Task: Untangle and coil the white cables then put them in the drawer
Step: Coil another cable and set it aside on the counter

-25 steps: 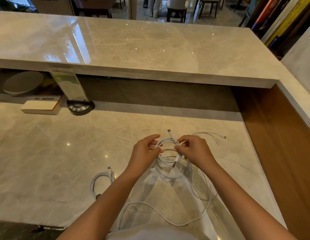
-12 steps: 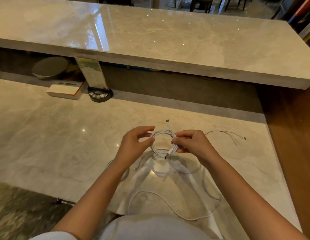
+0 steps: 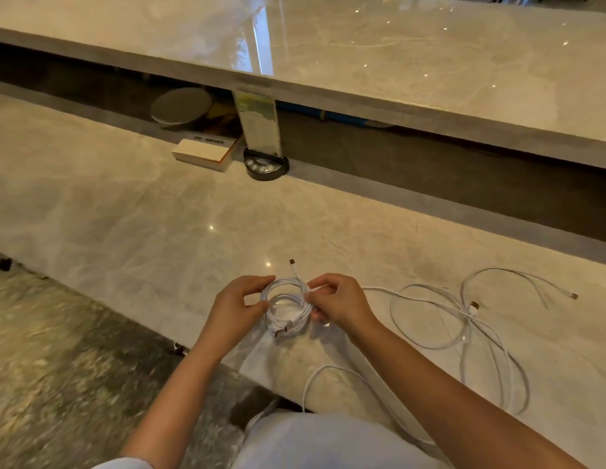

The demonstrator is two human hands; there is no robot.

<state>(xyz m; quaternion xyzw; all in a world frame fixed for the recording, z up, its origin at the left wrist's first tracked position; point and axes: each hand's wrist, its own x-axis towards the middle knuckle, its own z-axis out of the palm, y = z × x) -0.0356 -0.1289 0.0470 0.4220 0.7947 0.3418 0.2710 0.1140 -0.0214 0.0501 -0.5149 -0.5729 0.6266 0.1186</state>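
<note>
A small coil of white cable point(image 3: 288, 311) hangs between my hands, just above the near edge of the marble counter point(image 3: 125, 211). My left hand point(image 3: 239, 311) pinches its left side and my right hand point(image 3: 342, 304) grips its right side. One plug end sticks up from the coil. More loose white cable point(image 3: 464, 319) lies tangled on the counter to the right, with a strand running off toward my lap. No drawer is in view.
At the back of the counter stand a white box point(image 3: 203, 152), a black round device point(image 3: 266, 165) with a clear sign holder, and a round plate point(image 3: 181, 104) under the raised marble ledge point(image 3: 396, 72). Floor shows at lower left.
The view has swung left and down. The coil is tighter and rounder in my hands, which now sit nearer the counter's edge. The loose cable now lies off to the right.
</note>
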